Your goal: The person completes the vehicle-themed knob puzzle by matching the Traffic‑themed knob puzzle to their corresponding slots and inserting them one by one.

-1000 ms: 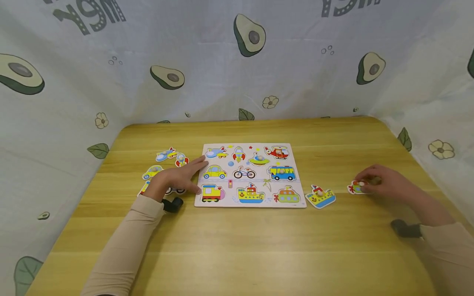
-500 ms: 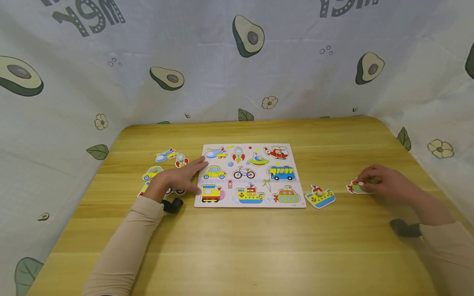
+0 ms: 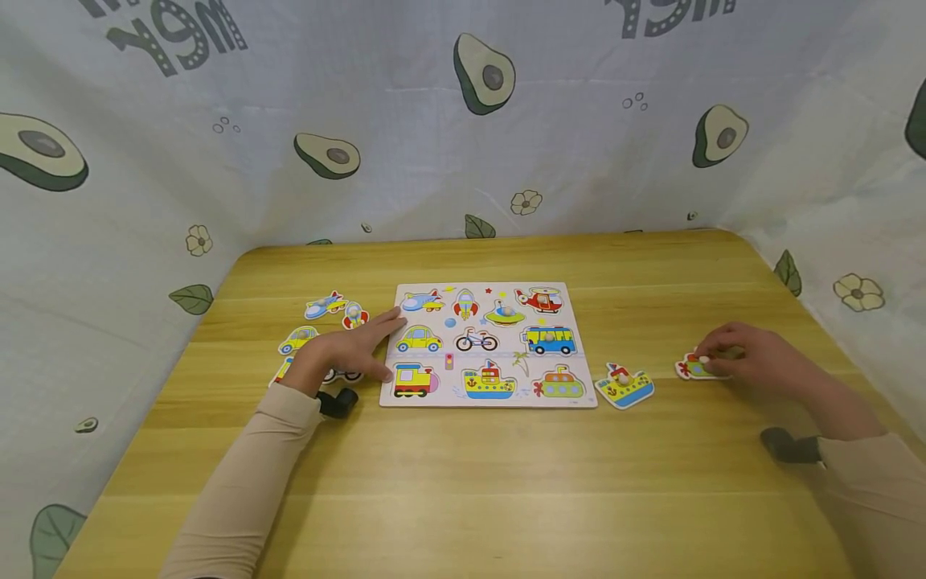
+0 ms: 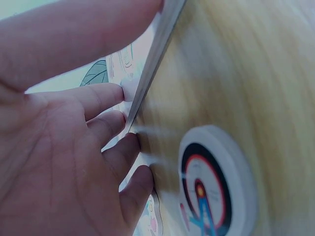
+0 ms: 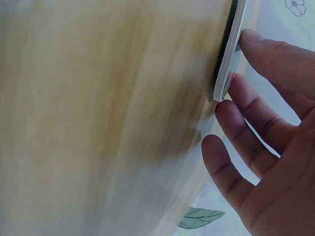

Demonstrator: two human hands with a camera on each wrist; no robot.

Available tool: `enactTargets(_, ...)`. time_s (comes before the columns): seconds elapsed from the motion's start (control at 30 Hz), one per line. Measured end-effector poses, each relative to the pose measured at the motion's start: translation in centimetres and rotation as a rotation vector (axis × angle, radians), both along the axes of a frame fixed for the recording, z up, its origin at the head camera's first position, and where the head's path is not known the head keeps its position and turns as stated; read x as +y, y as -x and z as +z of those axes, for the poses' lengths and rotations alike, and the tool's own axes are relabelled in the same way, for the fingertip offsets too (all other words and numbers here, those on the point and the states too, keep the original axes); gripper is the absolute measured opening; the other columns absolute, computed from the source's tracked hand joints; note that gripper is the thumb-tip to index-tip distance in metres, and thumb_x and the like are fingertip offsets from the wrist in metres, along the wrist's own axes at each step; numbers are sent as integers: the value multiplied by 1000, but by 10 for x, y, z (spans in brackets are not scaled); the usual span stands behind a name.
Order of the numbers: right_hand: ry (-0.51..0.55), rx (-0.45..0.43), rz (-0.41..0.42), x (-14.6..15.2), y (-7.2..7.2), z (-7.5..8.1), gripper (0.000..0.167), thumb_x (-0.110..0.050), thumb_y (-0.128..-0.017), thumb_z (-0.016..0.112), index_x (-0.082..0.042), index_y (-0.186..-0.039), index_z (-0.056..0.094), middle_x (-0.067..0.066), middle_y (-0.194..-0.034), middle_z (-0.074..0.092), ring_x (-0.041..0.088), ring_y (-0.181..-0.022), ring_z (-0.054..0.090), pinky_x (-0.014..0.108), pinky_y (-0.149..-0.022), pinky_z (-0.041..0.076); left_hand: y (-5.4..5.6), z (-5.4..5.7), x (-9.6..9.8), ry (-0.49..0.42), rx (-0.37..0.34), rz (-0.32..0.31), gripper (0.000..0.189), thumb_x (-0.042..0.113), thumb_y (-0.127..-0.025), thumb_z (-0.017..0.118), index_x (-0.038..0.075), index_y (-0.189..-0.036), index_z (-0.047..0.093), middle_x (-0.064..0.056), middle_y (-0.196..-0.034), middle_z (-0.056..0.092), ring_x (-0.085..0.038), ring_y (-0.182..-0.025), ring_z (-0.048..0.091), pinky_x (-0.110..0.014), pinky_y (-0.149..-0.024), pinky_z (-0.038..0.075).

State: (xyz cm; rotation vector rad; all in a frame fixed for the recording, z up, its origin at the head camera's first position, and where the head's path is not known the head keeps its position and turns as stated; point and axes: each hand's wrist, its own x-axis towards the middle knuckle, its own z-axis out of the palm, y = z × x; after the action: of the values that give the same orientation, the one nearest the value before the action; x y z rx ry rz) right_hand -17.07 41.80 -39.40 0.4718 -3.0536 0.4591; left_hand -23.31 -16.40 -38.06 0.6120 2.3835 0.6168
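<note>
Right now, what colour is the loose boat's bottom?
The boat's bottom is blue, clearest in head view.

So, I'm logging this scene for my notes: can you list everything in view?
table: 1, wood-yellow, under everything
cloth: count unclear, white with avocado prints, around table
puzzle board: 1, white with coloured pictures, mid-table
UFO piece: 1, yellow-green, on board
bus piece: 1, blue, on board
helicopter: 1, red, on board; piece or print, unclear
boat piece: 1, yellow-blue, right of board
submarine piece: 1, green-red, right of boat
plane piece: 1, mostly blue, left of board
rocket piece: 1, red-blue, beside plane
car piece: 1, yellow, below plane
train piece: 1, partly hidden, below car
bicycle piece: 1, partly hidden, beside train
wrist devices: 2, black, at wrists
sleeves: 2, beige, on forearms
left hand: 1, bare, touching board
right hand: 1, bare, pinching submarine
</note>
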Motion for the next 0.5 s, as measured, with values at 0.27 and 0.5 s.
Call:
enactTargets(0.27,16,-9,-14,-1,2,3,13,-12,-85,76,-22,-94,75,7,-103,69,-24,-87,39,23,-68,48,-3,2,0,-2,-4,13,98,18,-84,74,8,-160,12,-11,-169,-5,-36,-157,2,-56,-125,16)
enactTargets(0.5,24,22,-8,-5,4,8,13,-12,-85,76,-21,-95,75,8,-106,70,-22,-87,39,22,-67,46,-3,2,1,-3,-11,19,98,18,-85,74,8,-160,13,-11,-169,-5,-36,-157,2,-56,-125,16)
